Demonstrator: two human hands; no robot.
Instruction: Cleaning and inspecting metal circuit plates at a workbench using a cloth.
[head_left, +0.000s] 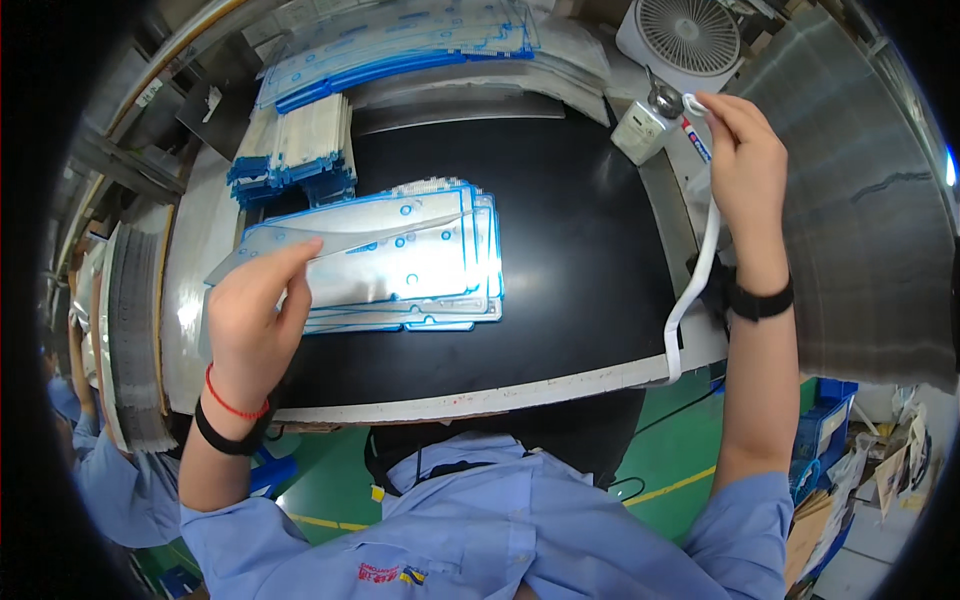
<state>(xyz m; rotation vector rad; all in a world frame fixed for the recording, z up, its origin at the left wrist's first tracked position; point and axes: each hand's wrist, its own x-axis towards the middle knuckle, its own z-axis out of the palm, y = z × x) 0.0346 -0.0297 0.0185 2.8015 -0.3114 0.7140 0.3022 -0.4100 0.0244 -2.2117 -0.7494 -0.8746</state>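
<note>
Left hand (pixel 262 310), bent inward, pinches a thin clear sheet (pixel 355 240) above a stack of blue-edged panels (pixel 430 275); right hand (pixel 748 165), raised, pinches the top of a white strip (pixel 708 245).

Passage over black mat (pixel 590 250) beside panels (pixel 400 265); white strip (pixel 709 240), bottle (pixel 640 132) obstruct right.

Desk (pixel 555 388): black top, pale border along near and right sides. On the black, left of centre, a loose stack of silvery panels (pixel 430 262) outlined in blue, edges not squared. Beyond it, far left, bundles of pale strips (pixel 308 135) with blue ends. Across the far side, a broad pile of blue-edged sheets (pixel 400 45). Far right, on the pale margin: squarish bottle (pixel 638 133) with metal top; past it, white fan (pixel 690 38).
</note>
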